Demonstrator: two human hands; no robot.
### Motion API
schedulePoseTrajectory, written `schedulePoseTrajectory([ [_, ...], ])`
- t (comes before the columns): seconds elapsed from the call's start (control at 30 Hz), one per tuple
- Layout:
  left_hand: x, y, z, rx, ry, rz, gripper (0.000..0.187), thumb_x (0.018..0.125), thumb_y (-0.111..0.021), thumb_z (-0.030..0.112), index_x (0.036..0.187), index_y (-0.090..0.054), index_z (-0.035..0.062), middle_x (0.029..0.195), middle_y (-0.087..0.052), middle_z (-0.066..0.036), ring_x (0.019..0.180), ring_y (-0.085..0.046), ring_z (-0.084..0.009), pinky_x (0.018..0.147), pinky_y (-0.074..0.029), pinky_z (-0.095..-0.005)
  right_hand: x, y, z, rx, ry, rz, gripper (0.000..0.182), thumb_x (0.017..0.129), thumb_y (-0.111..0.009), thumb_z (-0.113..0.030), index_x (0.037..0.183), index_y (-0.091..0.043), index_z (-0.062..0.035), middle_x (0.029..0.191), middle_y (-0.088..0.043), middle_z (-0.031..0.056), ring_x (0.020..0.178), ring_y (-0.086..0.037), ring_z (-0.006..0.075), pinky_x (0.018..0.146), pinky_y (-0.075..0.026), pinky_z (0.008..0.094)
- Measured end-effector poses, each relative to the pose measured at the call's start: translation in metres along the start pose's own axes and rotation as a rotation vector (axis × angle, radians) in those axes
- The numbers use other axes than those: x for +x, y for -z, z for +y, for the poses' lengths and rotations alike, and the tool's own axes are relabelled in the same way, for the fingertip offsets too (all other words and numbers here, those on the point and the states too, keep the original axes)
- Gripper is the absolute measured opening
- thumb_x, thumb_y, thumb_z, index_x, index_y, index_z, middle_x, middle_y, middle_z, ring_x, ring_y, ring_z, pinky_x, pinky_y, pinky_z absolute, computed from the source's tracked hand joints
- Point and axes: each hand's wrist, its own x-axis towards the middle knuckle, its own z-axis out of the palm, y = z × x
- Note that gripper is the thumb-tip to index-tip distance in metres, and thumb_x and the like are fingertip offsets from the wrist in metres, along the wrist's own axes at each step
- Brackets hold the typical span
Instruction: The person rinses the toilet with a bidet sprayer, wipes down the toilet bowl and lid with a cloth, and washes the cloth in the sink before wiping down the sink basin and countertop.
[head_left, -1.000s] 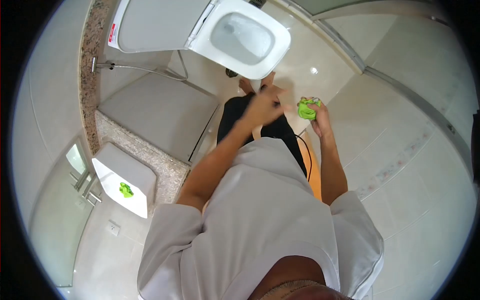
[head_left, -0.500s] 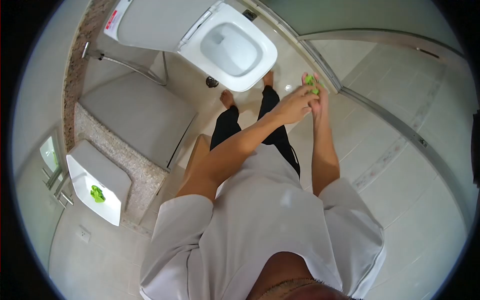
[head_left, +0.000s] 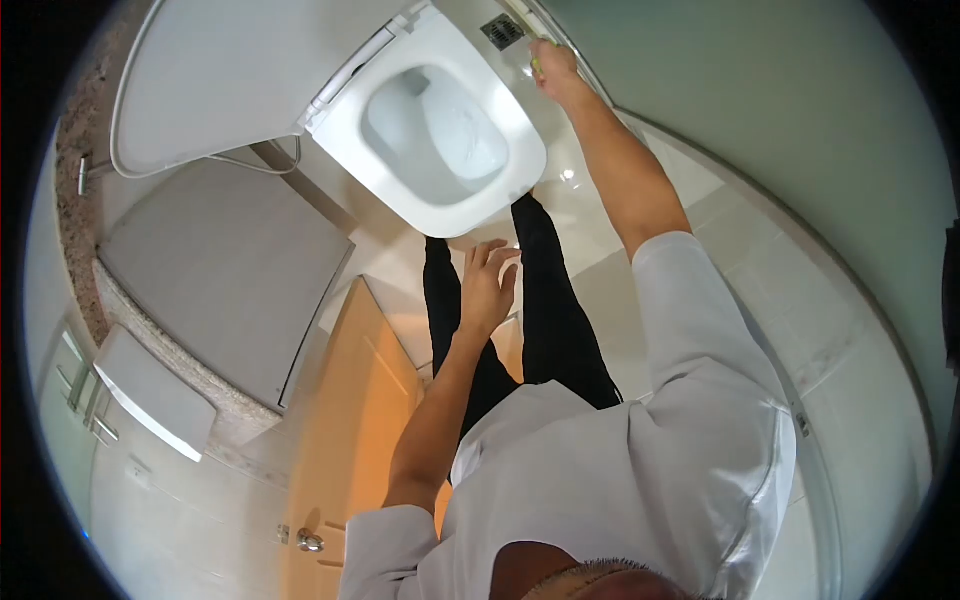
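A frosted glass panel (head_left: 780,170) fills the upper right, with a metal frame along its lower edge. The white toilet (head_left: 510,160) stands with its lid raised. Left of it is a grey cabinet (head_left: 215,260) below a speckled stone bench (head_left: 170,340), and nearby is an orange-brown door (head_left: 355,380). Black trousers (head_left: 545,300) run down near the toilet's front. A white sink (head_left: 155,385) juts from the bench. The left hand (head_left: 488,290) hangs between the legs, fingers loosely bent, slightly apart and bare. The right hand (head_left: 555,68) reaches just beside the frame, near a floor drain (head_left: 502,32), its fingers closed around a green cloth (head_left: 537,66). The fingers hide most of the cloth; only a sliver shows at their left edge.
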Motion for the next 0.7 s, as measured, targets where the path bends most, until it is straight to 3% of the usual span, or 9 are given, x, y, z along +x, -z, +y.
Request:
schedulePoseTrajectory([
  [0.13,0.003,-0.008,0.002,-0.026,0.083,0.070,0.025,0.087,-0.070,0.000,0.110,-0.070,0.0066,0.119,-0.065,-0.015,0.113,-0.058,-0.0363,0.098,-0.047,-0.0449,0.043,-0.022,-0.001,-0.120,0.118,-0.006,0.016,0.085,-0.069,-0.018,0.079,-0.060,-0.0057,0.058,-0.050,0.0041,0.044,-0.042,0.0145,0.038,-0.026,0.0341],
  [0.23,0.010,-0.013,-0.002,-0.048,0.100,0.091,0.024,0.087,-0.069,0.000,0.110,-0.070,0.0061,0.118,-0.066,-0.015,0.113,-0.058,-0.0358,0.098,-0.047,-0.0443,0.070,-0.031,0.003,-0.174,0.275,0.039,0.018,0.082,-0.071,-0.019,0.082,-0.066,-0.0013,0.063,-0.056,0.0071,0.051,-0.051,0.0216,0.046,-0.038,0.0403],
  [0.3,0.014,-0.015,-0.005,-0.058,0.108,0.104,0.023,0.088,-0.069,0.000,0.110,-0.070,0.0057,0.117,-0.066,-0.014,0.113,-0.058,-0.0356,0.098,-0.047,-0.0438,0.066,-0.036,-0.004,-0.240,0.431,0.137,0.033,0.080,-0.072,-0.023,0.092,-0.070,0.0073,0.074,-0.067,0.0165,0.068,-0.064,0.0318,0.065,-0.050,0.0444],
  [0.33,0.016,-0.016,-0.006,-0.065,0.114,0.112,0.022,0.088,-0.069,0.000,0.110,-0.070,0.0053,0.117,-0.066,-0.014,0.113,-0.059,-0.0353,0.099,-0.047,-0.0432,0.062,-0.037,-0.010,-0.244,0.428,0.133,0.033,0.080,-0.072,-0.023,0.092,-0.070,0.0073,0.074,-0.067,0.0165,0.068,-0.064,0.0318,0.065,-0.050,0.0444],
  [0.4,0.021,-0.017,-0.008,-0.084,0.108,0.128,0.021,0.088,-0.068,0.000,0.109,-0.070,0.0051,0.116,-0.067,-0.014,0.111,-0.060,-0.0351,0.097,-0.048,-0.0431,0.045,-0.035,-0.027,-0.475,0.332,0.129,0.036,0.079,-0.073,-0.022,0.097,-0.072,0.0091,0.094,-0.074,0.0233,0.096,-0.072,0.0333,0.088,-0.054,0.0420],
  [0.47,0.027,-0.020,-0.010,-0.094,0.112,0.164,0.021,0.089,-0.068,0.000,0.109,-0.070,0.0048,0.115,-0.067,-0.014,0.109,-0.062,-0.0349,0.095,-0.049,-0.0431,0.111,-0.030,0.000,-0.756,0.529,0.285,0.029,0.083,-0.072,-0.022,0.096,-0.075,0.0036,0.095,-0.074,0.0216,0.091,-0.073,0.0322,0.075,-0.057,0.0435],
  [0.53,0.033,-0.020,-0.013,-0.149,0.096,0.168,0.019,0.090,-0.067,-0.001,0.108,-0.069,0.0043,0.113,-0.067,-0.014,0.106,-0.065,-0.0348,0.091,-0.051,-0.0428,0.108,-0.025,0.000,-0.553,0.369,0.160,0.027,0.087,-0.073,-0.028,0.096,-0.072,-0.0025,0.085,-0.071,0.0142,0.081,-0.070,0.0261,0.068,-0.057,0.0409],
  [0.63,0.051,-0.012,-0.016,-0.199,0.118,0.153,0.019,0.093,-0.066,0.003,0.113,-0.067,0.0039,0.114,-0.067,-0.015,0.107,-0.065,-0.0357,0.091,-0.052,-0.0416,0.055,-0.019,-0.002,-0.328,0.164,-0.200,0.041,0.095,-0.061,-0.048,0.103,-0.068,-0.0082,0.082,-0.062,0.0043,0.075,-0.064,0.0183,0.060,-0.052,0.0363],
  [0.7,0.096,0.006,0.008,-0.267,0.021,0.399,0.027,0.097,-0.065,0.010,0.124,-0.064,0.0043,0.116,-0.066,-0.016,0.108,-0.064,-0.0332,0.094,-0.051,-0.0391,-0.080,-0.009,-0.012,-0.359,0.009,-0.289,0.050,0.098,-0.056,-0.060,0.100,-0.062,-0.0106,0.084,-0.063,0.0040,0.076,-0.063,0.0163,0.068,-0.054,0.0368],
])
